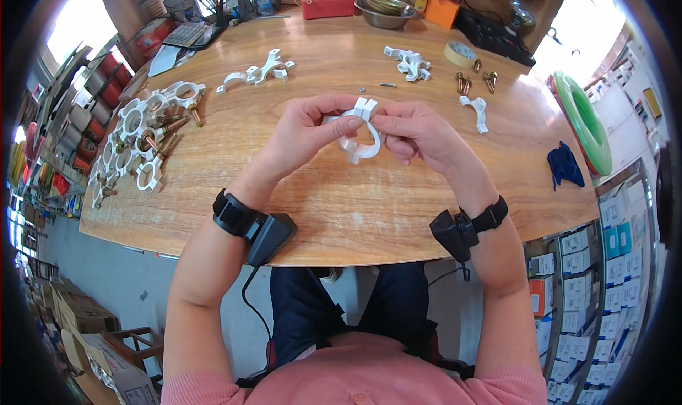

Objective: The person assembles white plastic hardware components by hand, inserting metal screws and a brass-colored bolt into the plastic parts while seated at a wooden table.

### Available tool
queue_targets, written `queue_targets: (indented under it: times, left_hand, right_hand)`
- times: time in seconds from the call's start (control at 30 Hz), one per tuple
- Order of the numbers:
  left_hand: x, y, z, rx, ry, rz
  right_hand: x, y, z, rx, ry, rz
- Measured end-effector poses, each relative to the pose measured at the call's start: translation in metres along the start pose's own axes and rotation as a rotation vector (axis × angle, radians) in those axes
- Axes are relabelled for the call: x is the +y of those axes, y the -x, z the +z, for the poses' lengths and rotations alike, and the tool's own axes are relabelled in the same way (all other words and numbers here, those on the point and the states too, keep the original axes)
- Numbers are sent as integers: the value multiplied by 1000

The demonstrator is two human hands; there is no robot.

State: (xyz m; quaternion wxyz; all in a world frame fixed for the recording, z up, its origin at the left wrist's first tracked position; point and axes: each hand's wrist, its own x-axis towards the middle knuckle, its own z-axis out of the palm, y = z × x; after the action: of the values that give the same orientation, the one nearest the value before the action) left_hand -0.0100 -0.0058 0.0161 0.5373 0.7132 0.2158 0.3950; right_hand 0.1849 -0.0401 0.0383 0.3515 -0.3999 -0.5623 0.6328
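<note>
While both hands (309,132) (415,132) pinch white clamp (361,139), loose clamp halves (259,71), bolts (472,80) lie beyond.

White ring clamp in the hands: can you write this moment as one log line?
left hand: grips white ring clamp | right hand: pinches its other side | clamp: held above wooden table | finished clamps: table's left

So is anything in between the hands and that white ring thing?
No. Both the left hand and the right hand already grip the white plastic clamp directly, fingers on its two halves, held above the wooden table. Nothing visible sits between them.
</note>
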Motion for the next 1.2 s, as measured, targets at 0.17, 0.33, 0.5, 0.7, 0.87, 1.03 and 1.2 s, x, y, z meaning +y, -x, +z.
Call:
queue_targets:
  times: [0.17,0.33,0.5,0.7,0.87,1.03,1.2]
  left_hand:
    - [-1,-1,0,-127,92,-85]
    - [-5,0,-2,-9,260,-143]
    - [-5,-7,-18,286,822,-153]
    - [-4,-5,-16,346,821,-225]
    - [-8,-7,-18,318,784,-315]
    - [-10,-5,-17,250,796,-300]
    - [-2,-2,-9,154,593,-231]
  right_hand:
    - [2,1,-3,-85,13,46]
    - [-4,2,-7,106,174,-47]
    - [-12,0,-47,674,205,-368]
    - [33,-24,-55,671,1072,-468]
    - [48,-27,-72,515,1282,-435]
    - [46,-26,-65,517,1359,-375]
    - [32,-19,-54,583,1358,-147]
